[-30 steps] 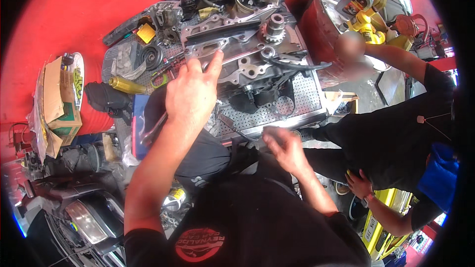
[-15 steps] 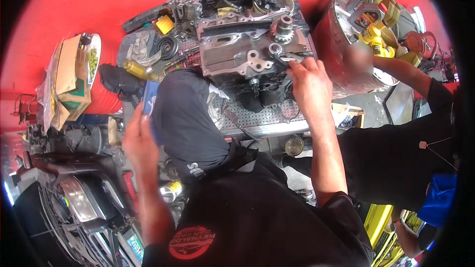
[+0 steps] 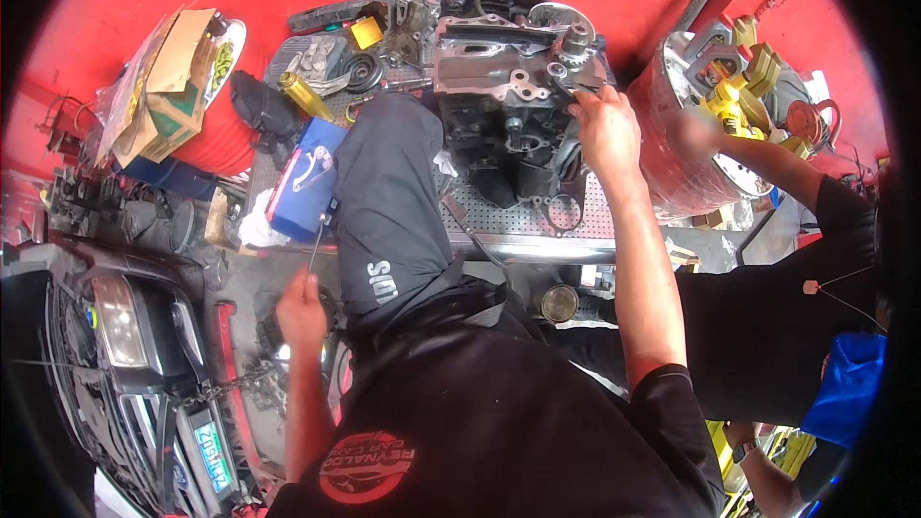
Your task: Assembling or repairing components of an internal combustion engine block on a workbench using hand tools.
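My right hand (image 3: 611, 129) is closed at the right end of a grey metal engine block (image 3: 489, 86) on the bench. Its fingers grip a dark wrench (image 3: 568, 82), whose round end sits on the block's upper face near a toothed gear (image 3: 576, 43). Below the bench's front edge, my left hand (image 3: 302, 309) is closed around a thin metal rod-like tool (image 3: 315, 247). The tool points up toward a blue box (image 3: 305, 177) with a chain pictured on it. Motion smears the left hand a little; the tool's exact kind is unclear.
My dark-trousered leg (image 3: 389, 192) rises between box and block. A perforated metal bench (image 3: 576, 247) carries a pulley (image 3: 365, 72), a yellow bottle (image 3: 305, 96) and a gasket (image 3: 559, 214). Another person (image 3: 767, 326) stands at right beside a drum (image 3: 662, 125). A car front (image 3: 125, 326) is lower left.
My left hand has drawn down and back from beside the blue box, with the thin tool now showing in it. My right hand stays at the wrench; the view has shifted.
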`<state>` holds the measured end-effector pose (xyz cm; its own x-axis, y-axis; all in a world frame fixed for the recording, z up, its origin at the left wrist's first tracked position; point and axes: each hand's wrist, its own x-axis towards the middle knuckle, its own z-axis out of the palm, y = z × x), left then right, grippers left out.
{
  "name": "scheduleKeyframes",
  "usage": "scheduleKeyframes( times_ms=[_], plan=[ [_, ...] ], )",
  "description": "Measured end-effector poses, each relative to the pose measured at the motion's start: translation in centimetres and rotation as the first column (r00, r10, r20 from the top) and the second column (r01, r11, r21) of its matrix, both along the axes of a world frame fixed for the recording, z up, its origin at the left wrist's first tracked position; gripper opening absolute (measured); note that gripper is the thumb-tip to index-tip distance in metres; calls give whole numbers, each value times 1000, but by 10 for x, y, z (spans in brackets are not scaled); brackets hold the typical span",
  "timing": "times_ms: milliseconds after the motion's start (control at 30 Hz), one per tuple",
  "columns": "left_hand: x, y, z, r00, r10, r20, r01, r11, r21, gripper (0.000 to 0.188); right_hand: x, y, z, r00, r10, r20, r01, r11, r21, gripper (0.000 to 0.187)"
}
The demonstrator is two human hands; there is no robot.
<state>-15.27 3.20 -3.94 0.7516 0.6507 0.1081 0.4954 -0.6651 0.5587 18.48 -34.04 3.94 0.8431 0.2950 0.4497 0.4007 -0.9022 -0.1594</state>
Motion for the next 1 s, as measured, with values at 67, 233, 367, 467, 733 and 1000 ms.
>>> scheduleKeyframes(
  times_ms=[67,233,367,467,733,1000],
  plan=[
    [-23,4,-20,1000,13,-5,-13,1000,1,31,3,-3,-2,1000,24,15,-24,999,29,24],
    [-105,45,-115,984,-3,-179,10,999,37,31,-1,2,4,998,-54,-28,52,996,-69,24],
    [-220,76,-202,805,141,-576,-15,976,217,33,-9,29,10,967,-7,254,27,997,-73,28],
    [-303,82,-229,598,33,-801,227,951,208,27,-4,56,9,980,111,168,-70,970,-234,33],
    [-343,58,-236,508,112,-854,117,973,198,21,22,74,2,992,85,90,-56,958,-281,25],
    [-275,59,-175,847,245,-473,-269,963,17,38,29,70,3,970,147,193,-79,944,-322,18]
  ],
)
